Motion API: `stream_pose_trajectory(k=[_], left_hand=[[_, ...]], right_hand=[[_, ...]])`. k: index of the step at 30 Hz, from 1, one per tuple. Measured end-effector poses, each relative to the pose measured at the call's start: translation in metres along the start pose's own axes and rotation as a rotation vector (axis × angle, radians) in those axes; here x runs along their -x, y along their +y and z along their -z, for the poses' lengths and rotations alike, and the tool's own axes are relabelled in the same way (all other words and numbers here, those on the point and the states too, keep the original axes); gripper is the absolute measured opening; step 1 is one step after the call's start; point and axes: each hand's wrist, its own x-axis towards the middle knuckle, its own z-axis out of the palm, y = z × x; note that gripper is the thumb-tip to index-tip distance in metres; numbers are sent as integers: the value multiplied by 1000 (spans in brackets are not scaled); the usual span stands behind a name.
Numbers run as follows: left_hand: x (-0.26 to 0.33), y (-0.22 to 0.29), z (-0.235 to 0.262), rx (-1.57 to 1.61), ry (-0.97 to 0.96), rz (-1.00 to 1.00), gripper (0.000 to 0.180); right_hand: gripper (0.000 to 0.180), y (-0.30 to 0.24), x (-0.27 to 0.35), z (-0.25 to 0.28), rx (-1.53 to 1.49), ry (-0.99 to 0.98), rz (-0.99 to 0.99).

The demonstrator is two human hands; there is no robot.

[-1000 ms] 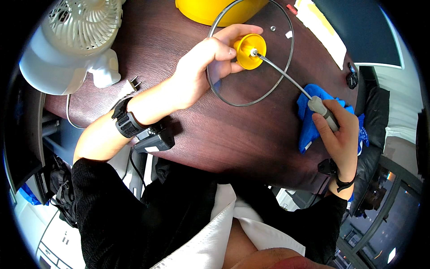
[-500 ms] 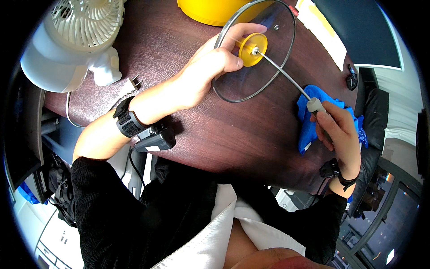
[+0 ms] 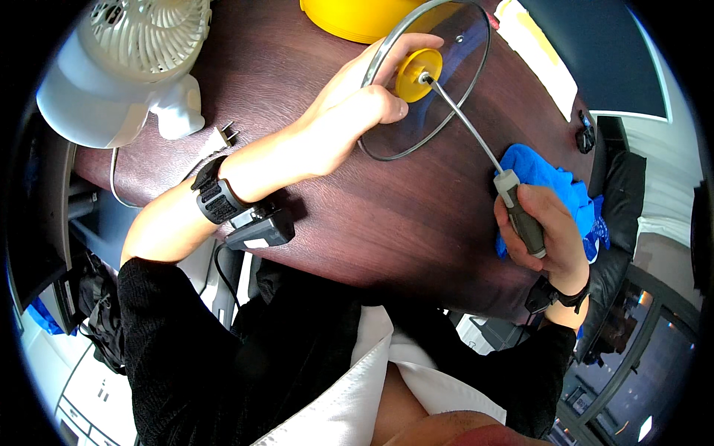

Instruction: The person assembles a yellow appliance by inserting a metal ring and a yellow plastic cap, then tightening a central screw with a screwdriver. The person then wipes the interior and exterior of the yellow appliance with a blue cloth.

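Head view, the only one here. The left hand [image 3: 349,123] has the glass lid [image 3: 428,82] tipped up on edge over the dark table [image 3: 357,215], fingers curled over the metal rim and the thumb pressed in near the yellow knob [image 3: 416,73]. So that hand is clamped on the lid. The right hand [image 3: 543,238] is wrapped tight around the grey handle of the screwdriver [image 3: 476,141], and the shaft runs up and left with the tip sitting in the middle of the knob.

To do this bit well, I'd say keep the shaft dead in line with the screw and push in while turning, otherwise the tip looks likely to cam out and scratch the glass. The lid hand should brace against the twist.

Relative to the grips: the knob sits just beside the left thumb, and well apart from the right hand, a full shaft away. A blue cloth [image 3: 550,178] lies under the right hand, a white fan [image 3: 126,59] far left.
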Motion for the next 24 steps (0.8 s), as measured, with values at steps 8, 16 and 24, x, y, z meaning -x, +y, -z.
stream_pose_trajectory(k=[8,16,24], left_hand=[[0,-10,-1,195,47,44,76],[-1,-12,-3,411,40,40,78],[-1,-16,-1,485,8,23,59]], right_hand=[[33,-3,5,2,526,192,100],[23,-14,16,-4,1156,481,334],[23,-19,20,-9,1175,487,313]])
